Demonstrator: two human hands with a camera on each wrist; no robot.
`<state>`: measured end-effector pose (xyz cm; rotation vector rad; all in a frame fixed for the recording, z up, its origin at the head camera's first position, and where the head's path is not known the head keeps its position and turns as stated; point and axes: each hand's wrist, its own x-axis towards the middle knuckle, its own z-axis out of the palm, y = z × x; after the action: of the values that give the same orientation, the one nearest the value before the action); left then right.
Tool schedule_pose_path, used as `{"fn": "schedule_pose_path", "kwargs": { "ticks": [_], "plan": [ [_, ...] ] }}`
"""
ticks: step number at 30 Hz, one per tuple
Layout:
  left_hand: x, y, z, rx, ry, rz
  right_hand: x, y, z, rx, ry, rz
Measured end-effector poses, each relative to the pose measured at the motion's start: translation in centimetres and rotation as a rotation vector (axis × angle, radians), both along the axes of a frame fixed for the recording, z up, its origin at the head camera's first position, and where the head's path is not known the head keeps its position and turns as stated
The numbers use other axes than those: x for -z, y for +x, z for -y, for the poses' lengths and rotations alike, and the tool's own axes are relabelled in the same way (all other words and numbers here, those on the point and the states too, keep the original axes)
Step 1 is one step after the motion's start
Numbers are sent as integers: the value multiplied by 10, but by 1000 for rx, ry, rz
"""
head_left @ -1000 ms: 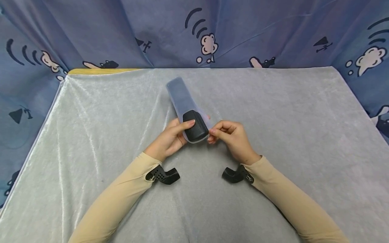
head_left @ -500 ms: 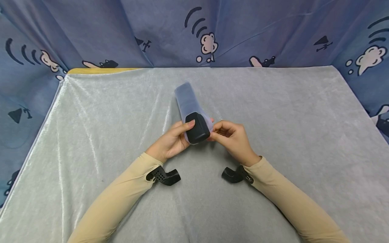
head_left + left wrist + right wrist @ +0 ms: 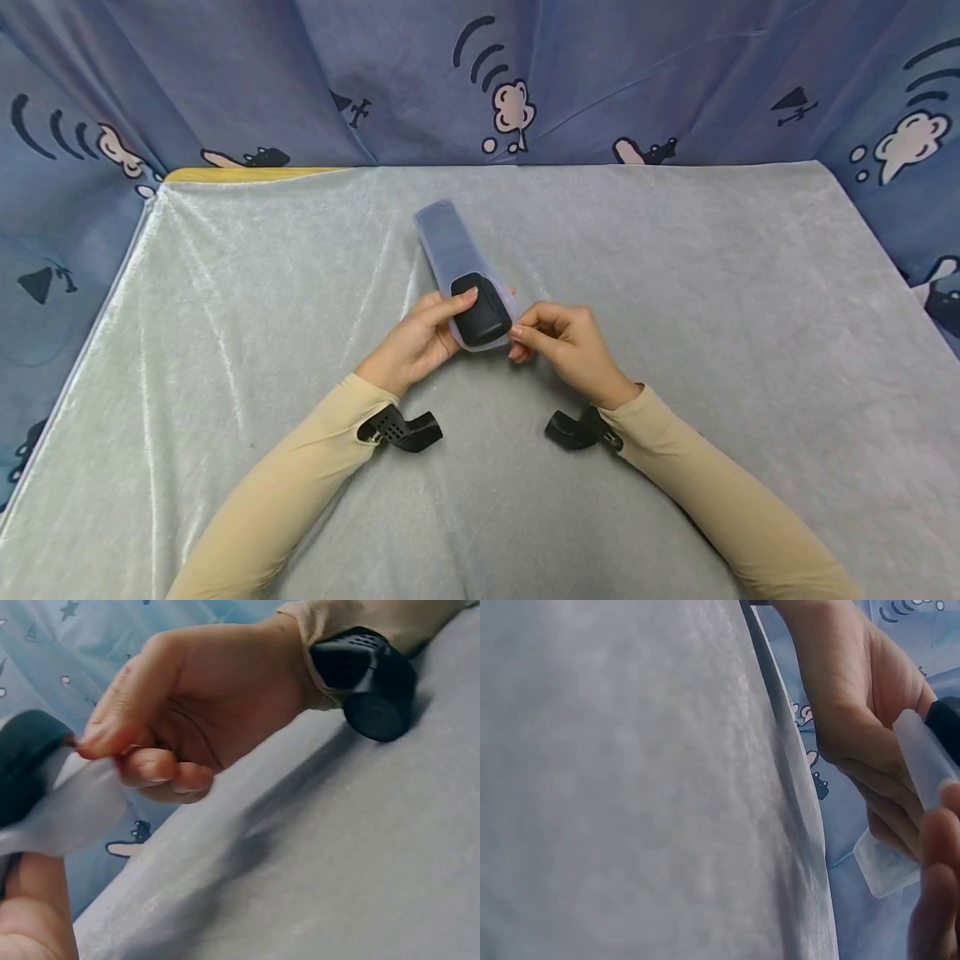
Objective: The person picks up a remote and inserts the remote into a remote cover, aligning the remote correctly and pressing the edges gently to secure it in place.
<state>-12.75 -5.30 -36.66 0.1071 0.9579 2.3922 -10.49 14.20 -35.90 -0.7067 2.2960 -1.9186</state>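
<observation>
A long, translucent silicone sleeve (image 3: 448, 237) slants away from me above the table, with a black rounded device (image 3: 482, 317) at its near end. That device looks like the end of a remote control, but no buttons show. My left hand (image 3: 416, 342) holds both, thumb on top of the black device and fingers underneath, mostly hidden. Between thumb and forefinger, my right hand (image 3: 566, 346) pinches the sleeve's edge at the near right corner. In the left wrist view the pinched edge (image 3: 90, 802) of the sleeve is pulled slightly away from the black device.
A pale grey velvet cloth (image 3: 720, 333) covers the table. Behind it hangs a blue patterned curtain (image 3: 420, 83), with a yellow strip (image 3: 255, 175) along the back left edge. Black camera mounts (image 3: 408, 431) sit at both wrists.
The sleeve and black device swung a little to the right and tilted, then came back left. My right hand stays at the sleeve's near right edge throughout.
</observation>
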Motion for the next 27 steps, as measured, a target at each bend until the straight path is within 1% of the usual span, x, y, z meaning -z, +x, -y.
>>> {"fn": "schedule_pose_path", "kwargs": {
  "ticks": [5, 10, 14, 19, 24, 27],
  "plan": [
    [-2, -5, 3, -16, -45, 13, -1, 0, 0, -31, -7, 19],
    [0, -7, 4, -10, -73, -8, -1, 0, 0, -43, -13, 32],
    [3, -9, 3, -5, -125, -25, -1, 1, -1, -68, -13, 28],
    [2, -9, 3, -7, -190, -54, -1, 2, -2, -90, -12, 7],
    [1, -8, 5, 16, -270, -103, -4, 2, -2, -107, 62, 7],
    [1, -7, 6, 25, -307, -136, -5, 0, -2, -101, 102, 56]
  ]
}}
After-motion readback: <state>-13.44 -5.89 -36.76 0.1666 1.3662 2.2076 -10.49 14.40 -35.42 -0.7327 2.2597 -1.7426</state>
